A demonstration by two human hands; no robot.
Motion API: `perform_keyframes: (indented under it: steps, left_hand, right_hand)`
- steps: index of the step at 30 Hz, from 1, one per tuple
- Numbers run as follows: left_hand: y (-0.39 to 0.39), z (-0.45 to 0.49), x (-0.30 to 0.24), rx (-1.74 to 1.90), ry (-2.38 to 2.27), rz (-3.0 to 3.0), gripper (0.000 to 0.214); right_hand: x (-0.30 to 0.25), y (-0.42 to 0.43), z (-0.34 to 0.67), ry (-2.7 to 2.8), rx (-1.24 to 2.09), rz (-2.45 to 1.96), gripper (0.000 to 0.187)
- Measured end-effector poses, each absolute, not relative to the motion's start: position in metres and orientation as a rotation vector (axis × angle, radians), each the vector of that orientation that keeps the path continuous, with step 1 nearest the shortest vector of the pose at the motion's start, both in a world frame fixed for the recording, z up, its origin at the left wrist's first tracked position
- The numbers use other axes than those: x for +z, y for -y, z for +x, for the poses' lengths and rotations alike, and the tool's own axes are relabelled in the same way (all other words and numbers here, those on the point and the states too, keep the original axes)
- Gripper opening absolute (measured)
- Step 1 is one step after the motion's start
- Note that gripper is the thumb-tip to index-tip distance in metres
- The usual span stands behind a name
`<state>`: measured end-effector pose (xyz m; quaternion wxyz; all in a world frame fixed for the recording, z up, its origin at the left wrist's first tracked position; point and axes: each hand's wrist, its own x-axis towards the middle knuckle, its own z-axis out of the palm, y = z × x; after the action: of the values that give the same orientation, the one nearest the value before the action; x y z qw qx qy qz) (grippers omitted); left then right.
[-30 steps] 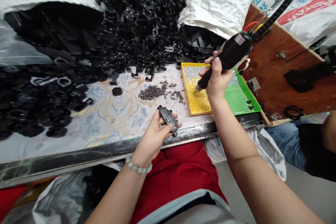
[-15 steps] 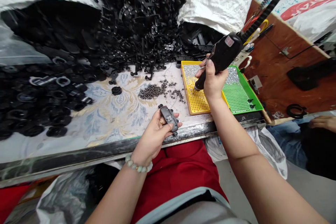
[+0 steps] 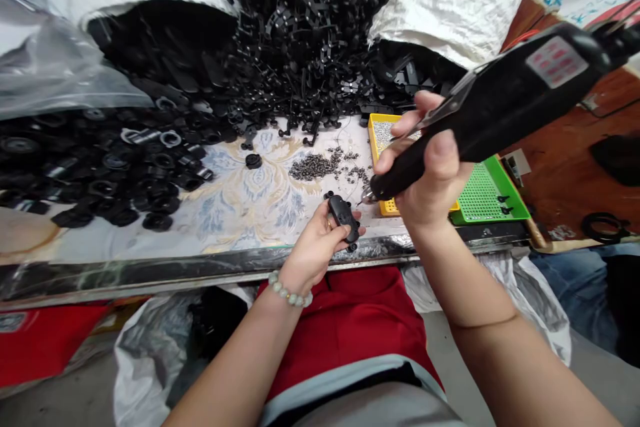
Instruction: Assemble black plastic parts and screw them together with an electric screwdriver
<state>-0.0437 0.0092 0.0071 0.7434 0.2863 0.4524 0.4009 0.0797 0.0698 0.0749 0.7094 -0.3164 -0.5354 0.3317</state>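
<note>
My left hand (image 3: 314, 248) is closed round a small black plastic part (image 3: 344, 215), held just above the table's front edge. My right hand (image 3: 429, 173) grips a black electric screwdriver (image 3: 500, 107), tilted so its tip (image 3: 364, 198) sits just right of the part, almost touching it. A bead bracelet circles my left wrist. Behind my right hand lie a yellow perforated tray (image 3: 381, 137) with small silver screws and a green perforated tray (image 3: 487, 192).
A loose heap of small dark screws (image 3: 320, 165) lies mid-table. Big piles of black plastic parts (image 3: 280, 40) and black rings (image 3: 95, 173) fill the back and left. White woven sacks (image 3: 450, 0) stand behind. Another person's jeans-clad leg (image 3: 580, 280) is at right.
My right hand has brought the screwdriver from the yellow tray toward me, its tip now beside the black part. The view has shifted, so the tool looms larger.
</note>
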Motion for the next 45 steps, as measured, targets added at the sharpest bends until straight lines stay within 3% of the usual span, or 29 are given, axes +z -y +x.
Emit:
perform_keyframes:
  steps: [14, 20, 23, 28, 31, 33, 36, 45]
  left_hand:
    - [-0.007, -0.040, 0.012, 0.968, -1.022, 0.569, 0.043]
    - [-0.008, -0.038, 0.010, 0.972, -1.018, 0.576, 0.041]
    - [-0.009, -0.039, 0.010, 0.942, -1.032, 0.580, 0.040]
    - [-0.009, -0.045, 0.011, 0.889, -1.016, 0.589, 0.035]
    - [-0.009, -0.048, 0.007, 0.906, -0.967, 0.621, 0.041]
    - [-0.008, -0.049, 0.004, 0.925, -0.935, 0.631, 0.045]
    - [-0.008, -0.049, 0.002, 0.936, -0.924, 0.639, 0.049]
    - [-0.007, -0.051, 0.003, 0.927, -0.946, 0.648, 0.047]
  right_hand:
    - [0.047, -0.055, 0.056, 1.252, 1.062, -0.638, 0.037]
    - [0.039, -0.050, 0.053, 1.316, 1.075, -0.613, 0.027]
    - [0.057, -0.049, 0.055, 1.363, 0.973, -0.608, 0.028]
    - [0.090, -0.079, 0.089, 1.200, 0.525, -0.613, 0.027]
    - [0.079, -0.112, 0.123, 1.203, 0.366, -0.762, 0.022]
    - [0.063, -0.131, 0.143, 1.212, 0.303, -0.898, 0.029]
    - [0.039, -0.148, 0.159, 1.200, 0.269, -1.001, 0.039]
    - [0.029, -0.155, 0.161, 1.155, 0.318, -1.004, 0.037]
